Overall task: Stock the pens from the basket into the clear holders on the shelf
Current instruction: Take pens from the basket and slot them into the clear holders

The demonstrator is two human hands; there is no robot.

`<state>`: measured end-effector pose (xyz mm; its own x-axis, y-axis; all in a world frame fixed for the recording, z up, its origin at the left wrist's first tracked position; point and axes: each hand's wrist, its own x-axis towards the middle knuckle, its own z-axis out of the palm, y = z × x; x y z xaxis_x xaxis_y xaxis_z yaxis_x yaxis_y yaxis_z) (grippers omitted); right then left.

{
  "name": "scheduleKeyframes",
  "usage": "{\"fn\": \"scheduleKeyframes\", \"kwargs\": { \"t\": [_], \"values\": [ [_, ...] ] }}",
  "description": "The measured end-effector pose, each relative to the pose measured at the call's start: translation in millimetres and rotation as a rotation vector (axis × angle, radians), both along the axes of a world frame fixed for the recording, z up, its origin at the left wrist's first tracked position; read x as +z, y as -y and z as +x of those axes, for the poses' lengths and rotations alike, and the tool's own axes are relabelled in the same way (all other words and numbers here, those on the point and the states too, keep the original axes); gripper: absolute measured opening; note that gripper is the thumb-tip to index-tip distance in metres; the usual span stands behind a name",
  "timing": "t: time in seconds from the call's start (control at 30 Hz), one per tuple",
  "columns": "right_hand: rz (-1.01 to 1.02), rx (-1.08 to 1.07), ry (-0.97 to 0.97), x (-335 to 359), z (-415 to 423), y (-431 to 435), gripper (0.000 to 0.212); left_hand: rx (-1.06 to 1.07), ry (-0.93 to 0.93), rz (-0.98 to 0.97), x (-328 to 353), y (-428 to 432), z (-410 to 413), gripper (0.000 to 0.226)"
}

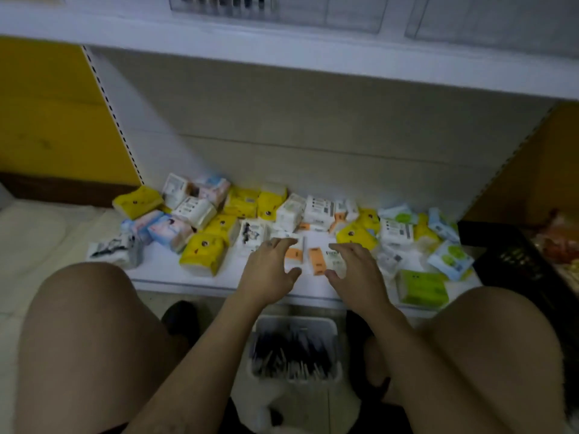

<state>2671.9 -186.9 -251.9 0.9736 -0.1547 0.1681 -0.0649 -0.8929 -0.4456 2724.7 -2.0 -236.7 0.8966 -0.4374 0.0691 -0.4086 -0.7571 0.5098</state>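
Low white shelf (159,264) is strewn with tissue packs (203,252). Left hand (269,270) and right hand (354,270) reach over them, fingers spread. A basket (296,324) of pens (291,349) sits below, clear holders (351,14) above.

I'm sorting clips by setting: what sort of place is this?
Probably a shop aisle. Small packs, likely tissues, crowd the bottom shelf, a slotted upright runs up its side as on retail racking, and clear holders sit on the shelf above.
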Motion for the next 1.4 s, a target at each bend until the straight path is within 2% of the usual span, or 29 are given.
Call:
{"fn": "scheduleKeyframes", "kwargs": {
  "t": [0.13, 0.3, 0.5, 0.7, 0.8, 0.9, 1.0, 1.1, 1.27, 1.4],
  "values": [
    [0.119, -0.02, -0.245, -37, -12, 3, 0.05, 0.044, -0.251, 0.085, -59, -14, -10, 0.064],
    [0.097, 0.012, -0.559, -78, -16, 3, 0.055, 0.048, -0.433, 0.07, -92, -15, -20, 0.056],
    [0.109, 0.073, -0.83, -113, -20, 15, 0.026, 0.028, -0.63, 0.145, -126, -9, -23, 0.043],
    [0.101, 0.056, -1.05, -153, -18, 28, 0.02, -0.037, -0.79, 0.302, -173, -6, -22, 0.046],
    [0.087, 0.091, -1.07, -172, -14, 25, 0.022, -0.056, -0.797, 0.354, -189, -4, -13, 0.037],
    [0.164, 0.053, -1.127, -201, -18, 21, 0.019, -0.013, -0.814, 0.34, -215, -6, -9, 0.03],
    [0.258, -0.029, -1.178, -217, -24, 11, 0.026, -0.01, -0.861, 0.348, -238, -11, -16, 0.033],
    [0.297, -0.101, -1.129, -225, -29, 7, 0.032, -0.131, -0.882, 0.451, -250, -11, -19, 0.039],
    [0.311, -0.124, -1.17, -241, -35, 8, 0.028, -0.274, -0.849, 0.615, -262, -5, -16, 0.052],
    [0.33, -0.161, -1.173, -246, -36, 7, 0.025, -0.297, -0.829, 0.617, -265, -5, -18, 0.052]
  ]
}}
